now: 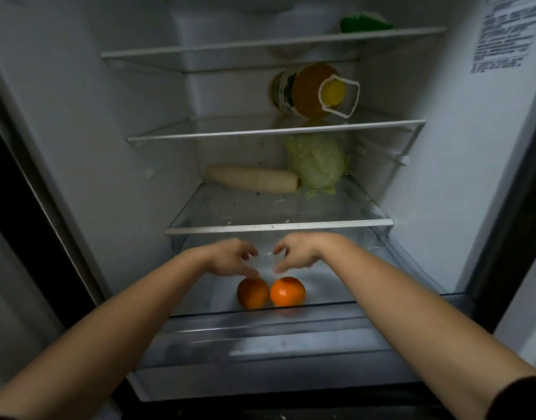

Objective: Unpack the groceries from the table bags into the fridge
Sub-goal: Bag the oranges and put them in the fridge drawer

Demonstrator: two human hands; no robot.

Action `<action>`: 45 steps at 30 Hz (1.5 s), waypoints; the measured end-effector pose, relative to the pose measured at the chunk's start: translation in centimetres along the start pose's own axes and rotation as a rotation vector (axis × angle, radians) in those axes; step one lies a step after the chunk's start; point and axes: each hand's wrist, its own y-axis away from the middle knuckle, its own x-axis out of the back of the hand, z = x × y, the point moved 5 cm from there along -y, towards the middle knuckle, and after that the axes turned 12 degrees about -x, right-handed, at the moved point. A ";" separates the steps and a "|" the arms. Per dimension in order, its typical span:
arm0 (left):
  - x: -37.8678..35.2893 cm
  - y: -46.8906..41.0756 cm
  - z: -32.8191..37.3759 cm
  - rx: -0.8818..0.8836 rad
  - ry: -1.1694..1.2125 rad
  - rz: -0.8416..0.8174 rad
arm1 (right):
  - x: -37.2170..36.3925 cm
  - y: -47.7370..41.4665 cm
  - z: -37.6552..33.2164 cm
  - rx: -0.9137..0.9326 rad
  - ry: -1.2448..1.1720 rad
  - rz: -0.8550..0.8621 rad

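**Released: left hand (pixel 230 257), right hand (pixel 294 253)**

The 2 hands hang loosely curled, grasping nothing, just above a darker round orange fruit (pixel 252 293) and a brighter round orange fruit (pixel 288 291), side by side in the clear plastic fridge drawer (pixel 321 306). Withdraw straight back, I judge, so neither rolls.

Fridge wall sticker (pixel 503 31) print unreadable (blurred); bottle label (pixel 283 89) likewise.

Left grip (pixel 233 257) and right grip (pixel 294 256) hang loosely curled, holding nothing, just above 2 side-by-side oranges (pixel 252 293) in the fridge's (pixel 109 116) clear drawer (pixel 336 286).
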 end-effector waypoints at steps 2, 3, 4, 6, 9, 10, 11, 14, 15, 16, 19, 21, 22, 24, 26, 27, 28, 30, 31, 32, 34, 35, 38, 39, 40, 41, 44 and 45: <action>2.9 1.8 0.2 -0.006 -0.017 0.260 | 2.4 1.3 -0.1 0.073 -0.024 0.264; 4.2 2.9 0.3 -0.005 -0.036 0.401 | 3.4 2.1 -0.3 0.099 -0.041 0.398; 5.3 4.1 0.6 -0.005 -0.055 0.542 | 4.4 3.0 -0.4 0.113 -0.064 0.514; 6.7 6.9 1.2 0.013 -0.096 0.799 | 5.5 4.5 -0.9 0.126 -0.104 0.688; 7.0 11.0 1.9 0.080 -0.236 1.046 | 5.8 5.8 -2.0 0.160 -0.190 0.803; 6.7 12.2 2.1 0.099 -0.279 1.078 | 5.7 6.1 -2.5 0.179 -0.207 0.818; 6.2 13.1 2.1 0.116 -0.316 1.087 | 5.6 6.3 -2.9 0.202 -0.204 0.831; 4.3 15.3 1.9 0.171 -0.383 1.048 | 5.1 7.1 -4.2 0.268 -0.148 0.878; 3.6 16.1 1.9 0.185 -0.401 1.044 | 5.1 7.5 -4.5 0.283 -0.132 0.904; 3.0 16.8 2.0 0.190 -0.419 1.046 | 4.9 8.1 -4.7 0.291 -0.123 0.934; 1.6 19.7 3.2 0.179 -0.472 1.072 | 4.1 10.4 -5.3 0.303 -0.191 1.019; 0.7 22.3 4.3 0.162 -0.486 1.101 | 2.8 12.5 -6.1 0.323 -0.264 1.067; 0.2 23.8 4.9 0.143 -0.497 1.119 | 2.0 13.6 -6.8 0.332 -0.287 1.089; -0.9 27.5 6.1 0.097 -0.530 1.158 | -0.3 16.1 -8.4 0.349 -0.316 1.128; -2.4 31.9 7.1 0.061 -0.532 1.180 | -3.1 19.0 -10.6 0.393 -0.360 1.172; -3.3 34.4 7.6 0.042 -0.521 1.185 | -4.7 20.5 -11.8 0.422 -0.386 1.198; -4.5 37.0 8.0 0.025 -0.521 1.181 | -6.5 22.1 -13.2 0.447 -0.412 1.221; -7.4 43.2 8.5 0.036 -0.586 1.152 | -10.8 25.3 -16.2 0.477 -0.460 1.252; -8.9 46.6 8.3 0.066 -0.629 1.132 | -13.1 26.8 -18.0 0.488 -0.488 1.252; -10.4 50.2 7.8 0.115 -0.658 1.107 | -15.6 28.3 -20.0 0.494 -0.520 1.232; -13.2 57.8 5.7 0.264 -0.670 1.064 | -20.6 31.1 -24.5 0.527 -0.568 1.141; -14.5 61.7 4.4 0.349 -0.664 1.049 | -23.1 32.4 -27.1 0.558 -0.567 1.091; -18.0 72.8 0.7 0.596 -0.638 0.995 | -29.9 36.0 -35.6 0.689 -0.484 0.979; -19.1 76.2 -0.2 0.673 -0.631 0.973 | -31.9 37.2 -38.4 0.736 -0.464 0.947; -20.3 79.4 -1.1 0.744 -0.629 0.952 | -33.9 38.2 -41.2 0.775 -0.447 0.909; -21.4 82.5 -1.8 0.808 -0.624 0.935 | -35.8 39.3 -44.0 0.813 -0.426 0.868; -24.9 90.6 -4.0 0.990 -0.585 0.907 | -40.7 42.2 -51.7 0.926 -0.353 0.775; -26.0 92.9 -4.8 1.047 -0.570 0.898 | -42.2 42.9 -54.0 0.957 -0.339 0.745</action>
